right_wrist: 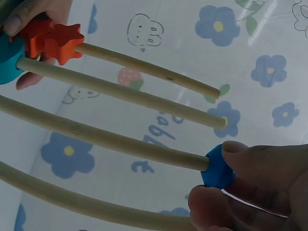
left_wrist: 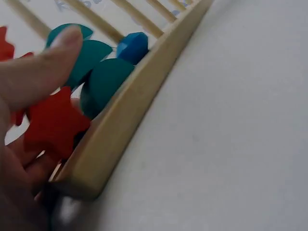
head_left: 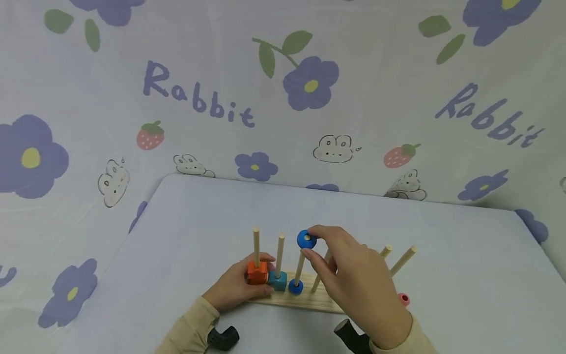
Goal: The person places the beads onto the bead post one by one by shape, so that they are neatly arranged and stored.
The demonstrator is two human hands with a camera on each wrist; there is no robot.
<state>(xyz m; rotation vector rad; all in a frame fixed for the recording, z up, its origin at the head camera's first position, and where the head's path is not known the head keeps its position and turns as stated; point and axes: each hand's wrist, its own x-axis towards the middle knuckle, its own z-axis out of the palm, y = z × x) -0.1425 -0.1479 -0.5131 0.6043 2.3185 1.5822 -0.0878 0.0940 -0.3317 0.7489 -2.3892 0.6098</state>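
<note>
In the head view my right hand [head_left: 358,278] pinches a blue bead [head_left: 305,239] between thumb and fingertips at the top of the third peg. The right wrist view shows the peg's tip entering the hole of the blue bead [right_wrist: 219,166]. Another blue bead [head_left: 296,287] sits at that peg's foot. My left hand [head_left: 239,285] grips around the orange star beads [head_left: 257,273] on the first peg and the teal beads [head_left: 277,281] on the second. In the left wrist view, its thumb lies across these stacks, above the wooden base [left_wrist: 120,130].
Further wooden pegs [head_left: 404,260] rise at the right end of the base, partly behind my right hand. A pink bead [head_left: 404,299] shows beside that hand. Dark curved objects [head_left: 223,338] sit by both wrists. A patterned cloth hangs behind the white table [head_left: 212,206].
</note>
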